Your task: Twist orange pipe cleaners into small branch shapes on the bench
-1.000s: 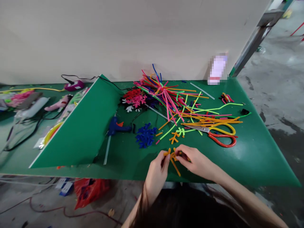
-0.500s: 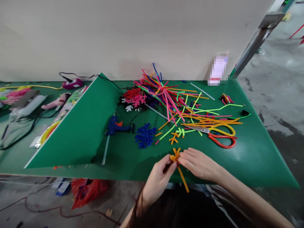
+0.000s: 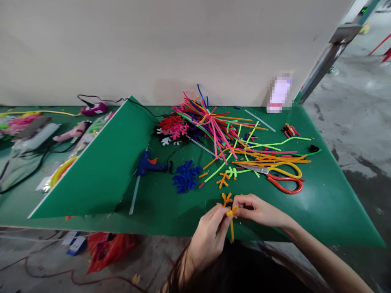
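Note:
Close to the table's front edge, my left hand (image 3: pixel 209 232) pinches an orange pipe cleaner (image 3: pixel 226 199) bent into small branching loops. Thumb and fingertips of my right hand (image 3: pixel 259 209) are closed on its other side, at a looped tip. A straight tail of it points down below the fingers; the joint between the hands is partly hidden. Just beyond lie an orange branched piece (image 3: pixel 223 180) and a light green branched piece (image 3: pixel 231 171). Scissors (image 3: pixel 285 177) with one yellow and one red handle rest to the right, blades under or beside loose orange stems.
A heap of coloured pipe cleaners (image 3: pixel 210 122) lies at the back. Blue (image 3: pixel 186 176) and pink snowflake shapes (image 3: pixel 177 129) are left of it. A blue glue gun (image 3: pixel 148 163) stands beside a green upright panel (image 3: pixel 88 171). A blurred phone-like object (image 3: pixel 279 94) leans on the wall.
Both hands have shifted their grip and turned the orange piece. Its tail hangs more upright, and a looped tip now shows between the fingertips.

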The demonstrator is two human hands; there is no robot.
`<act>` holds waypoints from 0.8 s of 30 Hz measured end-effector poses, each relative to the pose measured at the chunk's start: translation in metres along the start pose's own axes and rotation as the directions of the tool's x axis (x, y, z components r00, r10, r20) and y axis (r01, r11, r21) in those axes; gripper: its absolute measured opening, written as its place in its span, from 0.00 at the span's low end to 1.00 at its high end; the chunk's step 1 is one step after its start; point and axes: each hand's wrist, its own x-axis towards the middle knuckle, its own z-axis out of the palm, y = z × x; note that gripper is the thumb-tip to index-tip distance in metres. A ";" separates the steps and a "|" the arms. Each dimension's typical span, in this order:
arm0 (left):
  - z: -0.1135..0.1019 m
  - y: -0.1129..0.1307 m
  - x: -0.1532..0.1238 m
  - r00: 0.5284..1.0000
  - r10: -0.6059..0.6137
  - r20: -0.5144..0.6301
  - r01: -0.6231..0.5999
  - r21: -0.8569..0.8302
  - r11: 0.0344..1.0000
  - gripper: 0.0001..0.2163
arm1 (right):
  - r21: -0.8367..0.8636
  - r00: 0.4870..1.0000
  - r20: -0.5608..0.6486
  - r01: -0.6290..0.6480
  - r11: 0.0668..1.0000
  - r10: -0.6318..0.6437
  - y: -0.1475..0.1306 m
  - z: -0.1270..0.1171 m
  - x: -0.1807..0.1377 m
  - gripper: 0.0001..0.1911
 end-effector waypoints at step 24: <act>0.006 -0.001 0.014 0.867 -0.479 -0.138 0.371 -0.464 0.805 0.10 | -0.205 0.866 -0.489 -0.002 0.979 -0.101 0.019 0.034 -0.003 0.12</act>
